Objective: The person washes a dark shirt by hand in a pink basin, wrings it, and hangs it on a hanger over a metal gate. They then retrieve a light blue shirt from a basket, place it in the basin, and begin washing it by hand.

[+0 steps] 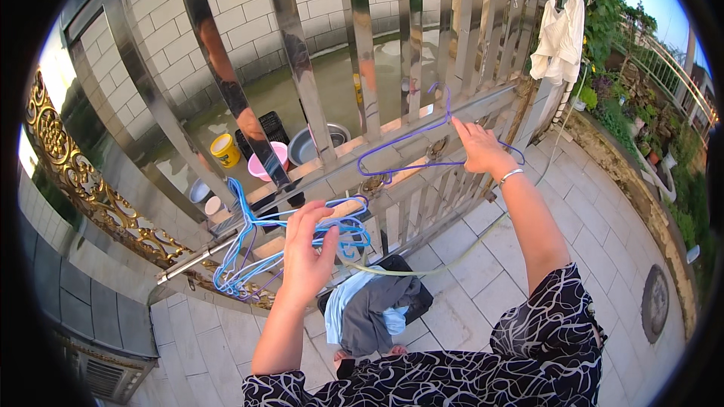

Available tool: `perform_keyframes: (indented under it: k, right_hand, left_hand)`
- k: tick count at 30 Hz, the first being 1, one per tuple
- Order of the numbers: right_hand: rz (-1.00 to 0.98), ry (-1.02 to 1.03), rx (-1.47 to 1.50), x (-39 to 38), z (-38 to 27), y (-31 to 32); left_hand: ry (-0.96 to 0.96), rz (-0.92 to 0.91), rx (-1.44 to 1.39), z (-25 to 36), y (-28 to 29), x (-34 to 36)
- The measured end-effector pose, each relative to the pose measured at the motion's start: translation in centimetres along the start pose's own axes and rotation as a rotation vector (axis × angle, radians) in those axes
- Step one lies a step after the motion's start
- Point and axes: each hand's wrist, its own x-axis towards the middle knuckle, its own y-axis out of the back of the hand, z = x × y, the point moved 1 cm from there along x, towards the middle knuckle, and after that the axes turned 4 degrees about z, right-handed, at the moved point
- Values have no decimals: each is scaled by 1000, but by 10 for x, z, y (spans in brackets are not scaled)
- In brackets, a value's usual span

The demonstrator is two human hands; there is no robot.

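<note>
My right hand (pixel 483 149) pinches a purple clothes hanger (pixel 415 166) near its neck, its hook pointing up in front of the metal gate. Lower and to the left, my left hand (pixel 308 247) curls around a bunch of blue clothes hangers (pixel 240 249), with a little purple among them. Hooks stick out to the right of that hand and the frames spread to its left, against the gate. My left fingertips are partly hidden behind the hand. Below lies a dark grey garment (pixel 369 309) with light blue cloth (pixel 397 319), on a black container (pixel 415 298) by my feet.
The shiny gate (pixel 290 38) stands across the front. Behind it are a yellow bucket (pixel 225 151), a pink basin (pixel 268 161) and a grey basin (pixel 303 149). White cloth (pixel 559 34) hangs at the upper right. A pale hose (pixel 460 255) crosses the tiled floor.
</note>
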Motion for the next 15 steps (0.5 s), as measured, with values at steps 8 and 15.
perform_keyframes:
  k: [8, 15]
  right_hand:
    - [230, 64, -309, 8, -11, 12]
    - [30, 306, -166, 27, -8, -12]
  left_hand:
    - [22, 8, 45, -9, 17, -30]
    - [-14, 45, 166, -15, 45, -49]
